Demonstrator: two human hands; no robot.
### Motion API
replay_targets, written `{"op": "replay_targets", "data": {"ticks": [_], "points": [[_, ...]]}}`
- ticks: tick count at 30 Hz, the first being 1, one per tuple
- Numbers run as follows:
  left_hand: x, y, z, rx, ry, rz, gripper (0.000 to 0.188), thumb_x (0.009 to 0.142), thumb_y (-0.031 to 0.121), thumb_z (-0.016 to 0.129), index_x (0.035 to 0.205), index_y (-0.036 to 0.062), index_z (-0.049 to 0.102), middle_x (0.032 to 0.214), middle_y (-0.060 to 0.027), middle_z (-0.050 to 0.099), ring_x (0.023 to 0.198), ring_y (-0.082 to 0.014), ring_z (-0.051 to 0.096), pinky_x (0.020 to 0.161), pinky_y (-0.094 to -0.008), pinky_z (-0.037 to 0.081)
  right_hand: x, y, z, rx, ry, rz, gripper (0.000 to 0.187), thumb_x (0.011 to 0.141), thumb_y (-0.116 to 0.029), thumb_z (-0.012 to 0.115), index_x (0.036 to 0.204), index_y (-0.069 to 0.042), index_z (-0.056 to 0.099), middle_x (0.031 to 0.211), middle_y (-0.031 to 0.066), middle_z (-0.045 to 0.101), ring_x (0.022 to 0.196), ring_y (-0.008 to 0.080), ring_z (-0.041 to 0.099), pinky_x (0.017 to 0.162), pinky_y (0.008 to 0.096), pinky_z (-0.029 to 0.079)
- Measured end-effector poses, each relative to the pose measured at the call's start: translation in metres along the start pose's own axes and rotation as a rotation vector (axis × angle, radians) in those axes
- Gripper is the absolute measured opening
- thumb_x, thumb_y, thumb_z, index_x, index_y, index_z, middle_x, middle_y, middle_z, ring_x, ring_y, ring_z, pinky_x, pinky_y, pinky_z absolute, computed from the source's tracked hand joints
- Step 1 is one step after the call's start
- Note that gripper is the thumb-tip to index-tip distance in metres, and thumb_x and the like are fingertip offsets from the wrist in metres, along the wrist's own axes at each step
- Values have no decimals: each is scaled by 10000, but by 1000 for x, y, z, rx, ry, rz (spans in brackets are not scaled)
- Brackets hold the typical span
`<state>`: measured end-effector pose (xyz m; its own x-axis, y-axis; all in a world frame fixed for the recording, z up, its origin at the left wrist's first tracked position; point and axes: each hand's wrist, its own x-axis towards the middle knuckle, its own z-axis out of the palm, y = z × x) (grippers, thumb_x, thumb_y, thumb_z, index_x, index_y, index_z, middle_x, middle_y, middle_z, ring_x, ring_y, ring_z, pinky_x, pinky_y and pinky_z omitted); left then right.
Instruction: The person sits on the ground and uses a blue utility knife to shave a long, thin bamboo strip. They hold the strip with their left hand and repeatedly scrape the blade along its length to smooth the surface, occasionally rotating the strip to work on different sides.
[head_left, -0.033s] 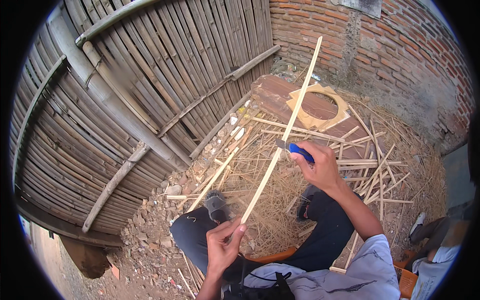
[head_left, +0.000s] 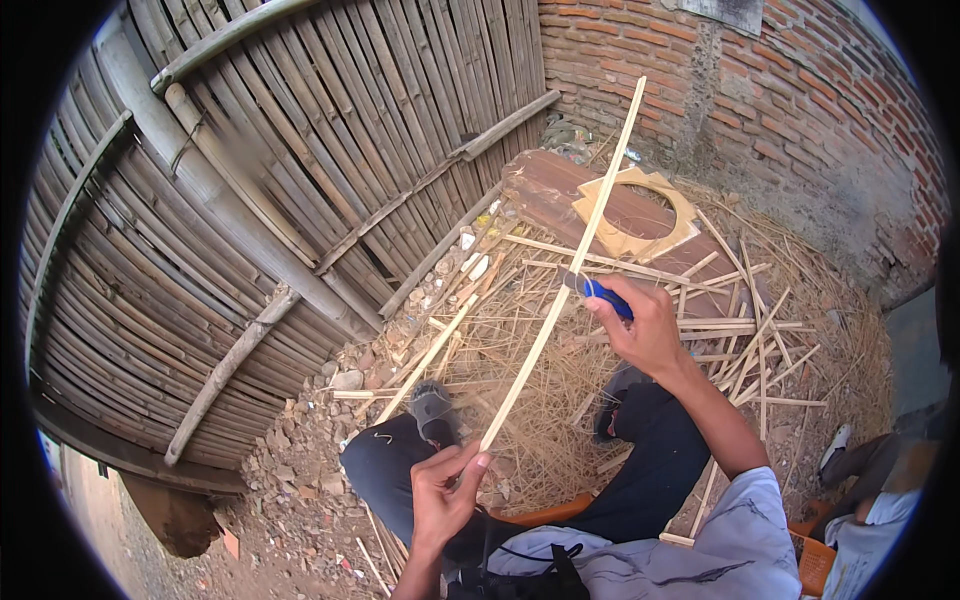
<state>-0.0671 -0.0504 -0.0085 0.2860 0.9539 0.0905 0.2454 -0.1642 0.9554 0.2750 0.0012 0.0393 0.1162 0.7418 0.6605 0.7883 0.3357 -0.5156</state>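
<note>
A long, pale bamboo strip slants from my lap up toward the brick wall. Its near end is in my left hand, pinched between thumb and fingers. My right hand is closed around the blue handle of a utility knife, partway along the strip. The knife's blade lies against the strip, with a thin curl of shaving beside it. The far end of the strip reaches past a wooden board with a round hole, touching nothing that I can make out.
Several cut strips lie criss-cross on the right, over shavings and a brown plank. A bamboo fence stands left, a brick wall behind. Rubble covers the ground at left. Another person sits at far right.
My right hand and the knife have shifted slightly up and away along the strip. A small curl of shaving now shows more plainly at the blade. My left hand has hardly moved.
</note>
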Motion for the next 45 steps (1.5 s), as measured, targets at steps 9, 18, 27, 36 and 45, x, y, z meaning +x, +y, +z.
{"op": "replay_targets", "data": {"ticks": [9,18,27,36,45], "points": [[-30,-6,-44,48,-50,-70,219,972,19,788,1181,-40,809,723,-27,634,638,-52,501,546,-249,345,50,63,-33,-127,53,143,392,1063,-383,692,1134,-5,769,809,162,743,685,252,692,659,382,515],[-55,-26,-87,13,59,-208,196,945,48,831,1130,-19,830,741,-5,652,636,-40,473,544,-255,307,100,179,-70,-176,206,232,448,1072,-439,653,1104,-12,783,784,181,717,673,285,638,688,424,496],[-28,-19,-56,98,289,-137,206,967,42,805,1137,-63,753,848,-62,760,703,-47,643,604,-225,473,8,158,-10,-880,-924,116,273,906,-336,786,979,-78,838,965,194,797,952,378,780,830,507,618],[4,2,-7,107,224,13,176,1007,55,773,1136,-47,711,855,-116,797,766,-83,718,661,-250,541,16,-15,-15,-556,-423,132,322,1054,-358,666,1090,-40,693,755,212,728,737,419,748,655,527,576],[22,19,22,22,162,60,226,1011,60,780,1188,-55,698,883,-93,796,785,-57,691,672,-225,532,-47,-70,10,4,-175,29,278,1060,-315,696,1146,-53,665,880,133,733,719,345,738,597,444,557]]}}
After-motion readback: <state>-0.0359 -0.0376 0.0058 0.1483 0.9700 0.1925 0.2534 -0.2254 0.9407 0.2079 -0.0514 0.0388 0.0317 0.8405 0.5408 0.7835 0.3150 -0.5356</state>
